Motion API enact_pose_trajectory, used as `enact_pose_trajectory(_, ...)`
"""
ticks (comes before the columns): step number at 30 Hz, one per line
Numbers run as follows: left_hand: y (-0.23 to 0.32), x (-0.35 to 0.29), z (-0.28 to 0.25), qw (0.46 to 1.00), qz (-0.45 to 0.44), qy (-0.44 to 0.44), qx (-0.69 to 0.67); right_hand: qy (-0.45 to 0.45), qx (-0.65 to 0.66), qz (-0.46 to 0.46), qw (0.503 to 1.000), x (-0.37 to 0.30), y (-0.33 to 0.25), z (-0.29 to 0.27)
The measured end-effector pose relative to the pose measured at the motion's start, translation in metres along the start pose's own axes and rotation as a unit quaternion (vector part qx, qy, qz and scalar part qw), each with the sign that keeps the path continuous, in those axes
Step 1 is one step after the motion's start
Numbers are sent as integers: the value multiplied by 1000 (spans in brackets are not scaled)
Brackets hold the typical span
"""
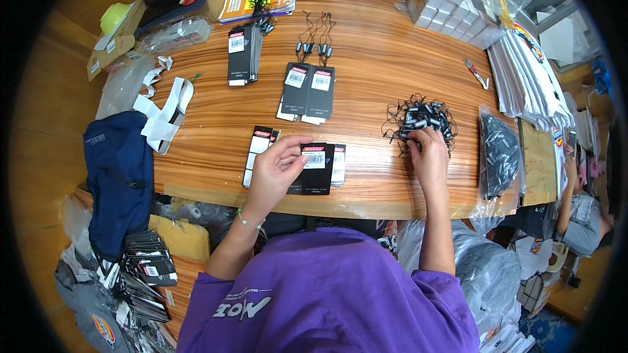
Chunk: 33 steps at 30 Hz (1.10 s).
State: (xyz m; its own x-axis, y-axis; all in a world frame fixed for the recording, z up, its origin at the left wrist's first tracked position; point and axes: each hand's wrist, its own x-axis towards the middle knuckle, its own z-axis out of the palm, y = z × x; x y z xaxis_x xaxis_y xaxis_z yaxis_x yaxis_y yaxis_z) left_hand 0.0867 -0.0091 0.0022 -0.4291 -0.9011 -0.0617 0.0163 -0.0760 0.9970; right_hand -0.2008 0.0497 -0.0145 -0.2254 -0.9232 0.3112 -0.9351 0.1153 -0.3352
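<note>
Between the thumb and fingers of my left hand (pixel 282 162) is a black hang tag (pixel 318 180) with a white barcode sticker, above the near edge of the table. Partly behind it lie other tags, and a white-faced stack of tags (pixel 256 157) sits just left of that hand. My right hand (pixel 430 157) reaches into a tangled pile of black tag strings (pixel 422 111), its fingertips pinched on strings at the pile's near side. Farther back, finished-looking black tags (pixel 309 90) lie in two overlapping columns with their strings stretched away from me.
A thicker stack of strung tags (pixel 243 55) stands far left. On the right are a plastic bag of black strings (pixel 498 153), folded white garments (pixel 526 78), small snips (pixel 476 73) and stacked white boxes (pixel 451 13). A navy cloth bag (pixel 119 176) hangs over the left edge.
</note>
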Motion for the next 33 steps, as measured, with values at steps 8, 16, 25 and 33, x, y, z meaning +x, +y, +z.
enact_pose_trajectory(8, 3, 3, 12, 999, 0, -42, -15, 49, 176, 96, 978, 9, 19, -5)
enact_pose_trajectory(16, 47, 21, 37, 973, 71, -137, 173, 28, 263, 13, 964, 14, -38, -55)
enact_pose_trajectory(25, 43, 37, 45, 961, 93, -208, 154, -113, 680, 97, 718, 14, -49, -45)
enact_pose_trajectory(33, 27, 37, 31, 982, -8, -189, 10, -61, 850, 72, 518, 18, -46, -42)
